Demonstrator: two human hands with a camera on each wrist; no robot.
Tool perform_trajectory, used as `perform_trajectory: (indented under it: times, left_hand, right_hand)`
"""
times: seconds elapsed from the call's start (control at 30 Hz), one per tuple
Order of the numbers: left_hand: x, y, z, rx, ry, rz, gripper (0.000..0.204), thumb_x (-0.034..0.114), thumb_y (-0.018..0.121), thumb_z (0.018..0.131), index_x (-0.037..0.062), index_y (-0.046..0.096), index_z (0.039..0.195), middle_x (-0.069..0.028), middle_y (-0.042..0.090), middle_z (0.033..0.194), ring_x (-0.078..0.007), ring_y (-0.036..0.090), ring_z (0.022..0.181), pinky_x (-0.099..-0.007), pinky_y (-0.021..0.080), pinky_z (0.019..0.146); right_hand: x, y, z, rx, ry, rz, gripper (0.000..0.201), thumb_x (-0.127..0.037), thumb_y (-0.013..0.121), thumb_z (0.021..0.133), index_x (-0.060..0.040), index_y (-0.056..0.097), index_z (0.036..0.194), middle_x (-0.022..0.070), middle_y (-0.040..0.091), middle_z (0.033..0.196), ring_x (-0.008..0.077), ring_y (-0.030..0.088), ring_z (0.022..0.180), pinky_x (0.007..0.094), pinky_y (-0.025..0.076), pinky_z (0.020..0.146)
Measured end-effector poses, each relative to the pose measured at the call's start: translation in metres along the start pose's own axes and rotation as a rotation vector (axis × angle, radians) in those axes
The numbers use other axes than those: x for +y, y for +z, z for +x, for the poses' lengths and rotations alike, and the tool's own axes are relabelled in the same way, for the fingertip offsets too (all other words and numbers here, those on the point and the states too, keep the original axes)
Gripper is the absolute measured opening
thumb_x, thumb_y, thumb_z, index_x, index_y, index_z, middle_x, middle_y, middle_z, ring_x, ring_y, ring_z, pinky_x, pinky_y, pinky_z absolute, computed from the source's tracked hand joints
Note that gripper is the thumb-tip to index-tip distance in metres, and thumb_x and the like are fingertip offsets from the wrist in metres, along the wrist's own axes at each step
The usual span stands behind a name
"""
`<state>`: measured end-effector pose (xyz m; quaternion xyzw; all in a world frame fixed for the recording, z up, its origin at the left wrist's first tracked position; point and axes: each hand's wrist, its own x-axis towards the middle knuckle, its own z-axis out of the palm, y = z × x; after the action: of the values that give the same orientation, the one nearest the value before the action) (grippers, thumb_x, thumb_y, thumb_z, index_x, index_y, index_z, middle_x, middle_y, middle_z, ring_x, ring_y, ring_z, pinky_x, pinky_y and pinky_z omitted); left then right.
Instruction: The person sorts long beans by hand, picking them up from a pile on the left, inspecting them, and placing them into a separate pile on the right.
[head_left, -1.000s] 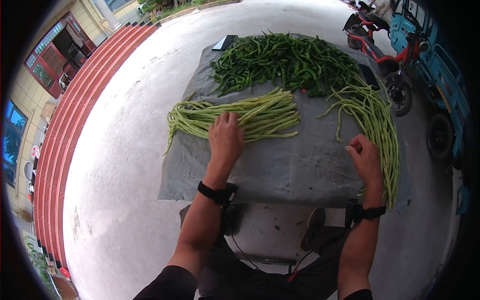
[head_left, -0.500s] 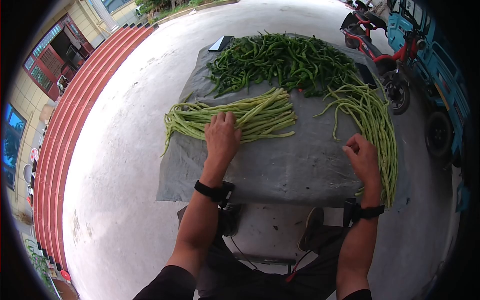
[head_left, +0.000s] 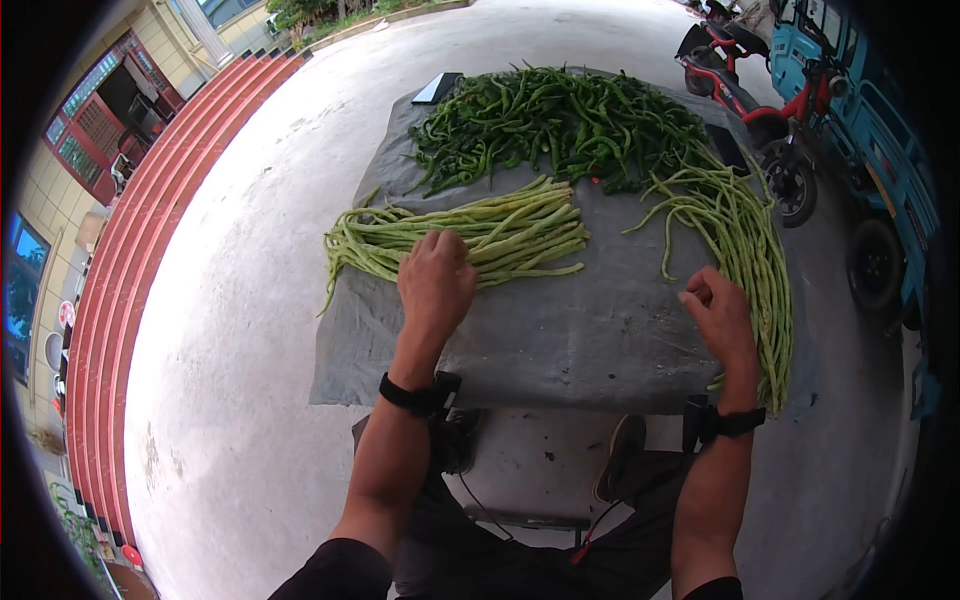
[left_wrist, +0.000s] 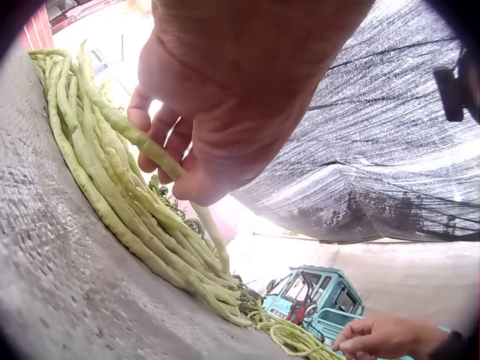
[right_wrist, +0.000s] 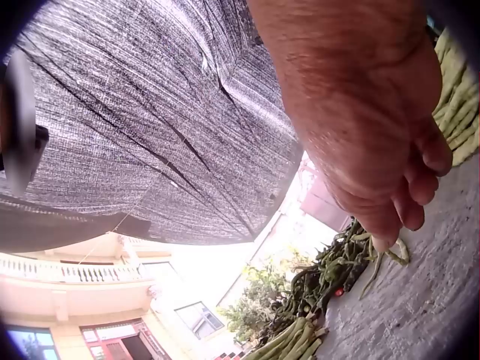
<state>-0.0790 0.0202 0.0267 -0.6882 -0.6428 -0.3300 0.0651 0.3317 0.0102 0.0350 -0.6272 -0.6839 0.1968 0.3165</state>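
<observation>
A bundle of long green beans (head_left: 510,225) lies crosswise on a grey cloth (head_left: 560,340), in front of the person. Over its near side, the left hand (head_left: 437,282) pinches one long bean (left_wrist: 129,133) between thumb and fingers; in the left wrist view this bean stands a little off the others. The right hand (head_left: 722,318) hovers beside a second heap of long beans (head_left: 752,260) at the right edge of the cloth. Its fingers hang loosely curled, with nothing showing between them in the right wrist view.
Green chili peppers (head_left: 560,125) form a large pile at the far side. A phone (head_left: 437,88) lies at the far left corner, another dark flat object (head_left: 726,148) at the right edge. Beyond stand a red electric bike (head_left: 750,100) and a blue three-wheeler (head_left: 880,170); red steps (head_left: 165,235) run along the left.
The left hand has shifted slightly left and its fingers have turned over the bundle. The right hand keeps its loose curl beside the right heap. The whole head view has drifted a little.
</observation>
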Motion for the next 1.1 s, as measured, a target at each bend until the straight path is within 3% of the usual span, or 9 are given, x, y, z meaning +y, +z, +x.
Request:
perform_trajectory:
  times: [0.23,0.43,0.63,0.73,0.83,0.93,1.1]
  left_hand:
    - [0.013,-0.012,-0.01,-0.061,-0.011,-0.12,0.017,0.009,0.075,0.085,0.0089,0.066,0.1,-0.0092,0.068,0.099,-0.0338,0.068,0.1,-0.0465,0.048,0.084]
    - [0.022,-0.021,-0.014,-0.028,0.11,-0.184,0.017,0.006,0.075,0.085,0.008,0.068,0.101,-0.0105,0.07,0.1,-0.0366,0.07,0.096,-0.0469,0.053,0.084]
    - [0.033,-0.02,-0.018,-0.041,0.199,-0.238,0.019,0.004,0.075,0.084,0.0073,0.069,0.102,-0.0103,0.07,0.098,-0.035,0.071,0.094,-0.0458,0.055,0.085]
    - [0.037,-0.018,-0.019,-0.05,0.2,-0.257,0.019,0.004,0.076,0.084,0.0074,0.069,0.102,-0.01,0.071,0.098,-0.0341,0.072,0.093,-0.0454,0.055,0.084]
    - [0.039,-0.018,-0.021,-0.067,0.187,-0.266,0.019,0.005,0.077,0.085,0.0073,0.068,0.101,-0.0098,0.071,0.098,-0.0338,0.072,0.094,-0.0449,0.056,0.083]
    - [0.039,-0.017,-0.022,-0.086,0.173,-0.289,0.018,0.005,0.077,0.086,0.0072,0.069,0.102,-0.0098,0.071,0.099,-0.0336,0.073,0.095,-0.0448,0.056,0.082]
    - [0.037,-0.014,-0.025,-0.161,0.152,-0.306,0.022,0.008,0.08,0.087,0.0071,0.072,0.107,-0.0098,0.072,0.103,-0.0324,0.074,0.097,-0.0446,0.058,0.082]
  right_hand:
    - [-0.014,0.009,0.002,0.046,-0.064,0.072,0.019,-0.011,0.081,0.091,0.0001,0.068,0.101,0.0119,0.07,0.079,0.025,0.068,0.07,0.0382,0.054,0.068]
    - [-0.051,0.03,0.0,0.015,-0.232,0.144,0.026,-0.011,0.083,0.089,-0.0032,0.069,0.11,0.0115,0.071,0.104,0.0241,0.07,0.086,0.0373,0.054,0.069]
    - [-0.077,0.068,-0.012,-0.197,-0.396,0.189,0.036,-0.016,0.085,0.088,-0.0028,0.067,0.116,0.0161,0.069,0.118,0.0346,0.07,0.103,0.0444,0.057,0.088]
    - [-0.088,0.081,-0.02,-0.283,-0.38,0.246,0.036,-0.017,0.084,0.089,-0.0022,0.067,0.116,0.0173,0.07,0.117,0.0376,0.069,0.104,0.0461,0.055,0.095]
    - [-0.094,0.089,-0.022,-0.31,-0.317,0.292,0.031,-0.014,0.082,0.092,-0.0013,0.066,0.115,0.0161,0.073,0.107,0.0339,0.072,0.098,0.0433,0.057,0.089]
    - [-0.094,0.092,-0.019,-0.338,-0.123,0.46,0.024,-0.01,0.079,0.094,-0.0002,0.066,0.112,0.0143,0.075,0.096,0.0284,0.073,0.088,0.0402,0.057,0.082]
    - [-0.097,0.081,-0.012,-0.246,-0.106,0.437,0.016,-0.004,0.077,0.094,-0.0001,0.066,0.105,0.0125,0.074,0.091,0.0231,0.072,0.082,0.0366,0.056,0.076]
